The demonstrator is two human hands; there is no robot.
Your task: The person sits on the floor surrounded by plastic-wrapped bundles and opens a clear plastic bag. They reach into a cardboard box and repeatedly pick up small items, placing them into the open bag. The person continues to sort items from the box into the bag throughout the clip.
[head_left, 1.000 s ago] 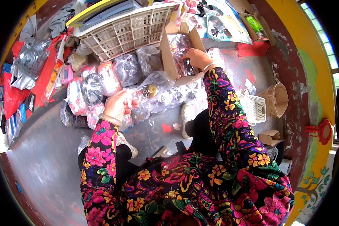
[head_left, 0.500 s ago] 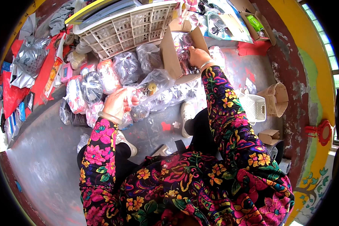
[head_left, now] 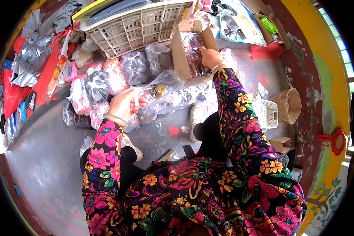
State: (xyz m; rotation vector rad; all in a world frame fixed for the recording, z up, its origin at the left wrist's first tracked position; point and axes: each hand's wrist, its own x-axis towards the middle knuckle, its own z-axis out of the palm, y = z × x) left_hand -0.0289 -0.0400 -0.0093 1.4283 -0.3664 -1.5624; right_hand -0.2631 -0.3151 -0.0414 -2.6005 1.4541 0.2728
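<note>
My left hand [head_left: 124, 104] is closed on the edge of a clear plastic bag [head_left: 170, 82], which spreads out to its right. A small yellowish round thing [head_left: 161, 89] shows through the bag's film. My right hand [head_left: 211, 59] reaches into an open cardboard box [head_left: 180, 59], its fingers bent down among the contents. Inside lie coiled pink and dark ring-like pieces [head_left: 192, 55], some under shiny film. The right fingertips are partly hidden, and what they pinch cannot be made out.
Several filled clear bags [head_left: 134, 67] crowd the floor left of the box. Behind them stands a cream plastic crate [head_left: 139, 29]. To the right are a white basket [head_left: 266, 112] and a brown round container [head_left: 290, 104]. Silver and red wrappings [head_left: 33, 59] lie far left.
The view has shifted slightly. My right hand stays in the box, and more pink pieces show beside its fingers. My left hand keeps its hold on the bag.
</note>
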